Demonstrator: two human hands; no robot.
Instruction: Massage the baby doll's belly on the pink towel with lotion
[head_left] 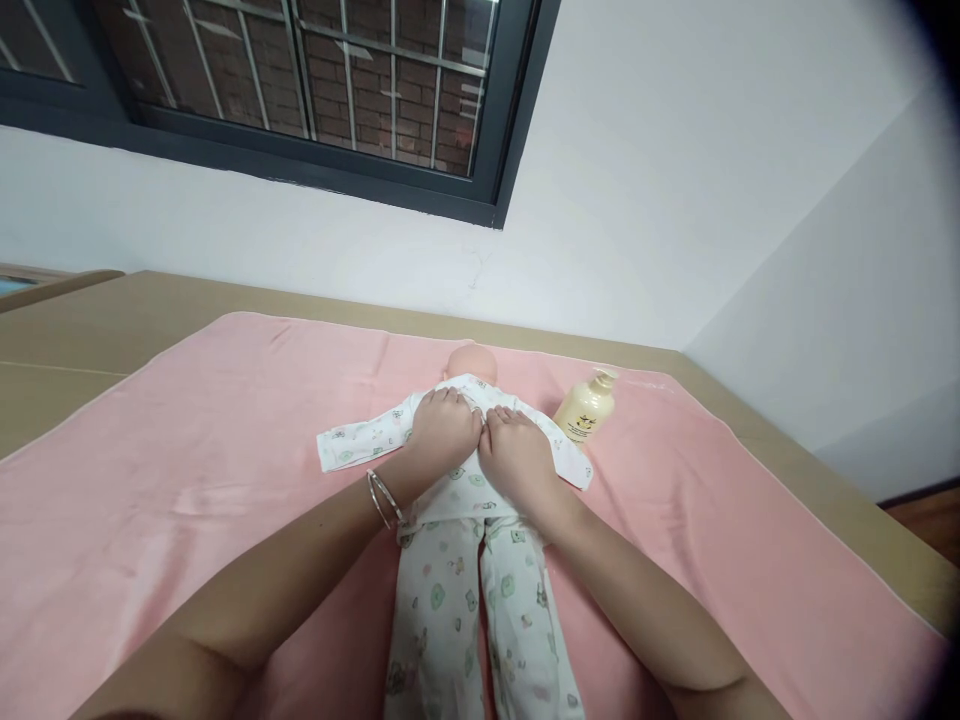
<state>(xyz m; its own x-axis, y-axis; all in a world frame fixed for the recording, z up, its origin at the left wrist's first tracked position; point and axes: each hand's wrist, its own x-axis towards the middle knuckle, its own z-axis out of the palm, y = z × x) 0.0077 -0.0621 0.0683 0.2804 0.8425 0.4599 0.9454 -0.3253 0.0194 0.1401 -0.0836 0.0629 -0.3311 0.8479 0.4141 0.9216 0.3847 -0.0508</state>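
Both hands, left hand and right hand, lie flat, fingers spread, pressing the doll.

No readable text anywhere I look.

The cream lotion bottle, at about one o'clock from my right hand, carries a dark label mark too small to read; the doll's printed pyjamas show only little pictures, no words.

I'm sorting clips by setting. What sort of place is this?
Probably a room in a home, set up for baby-care practice: a baby doll in printed pyjamas lies on a pink towel beside a pump bottle, below a barred window.
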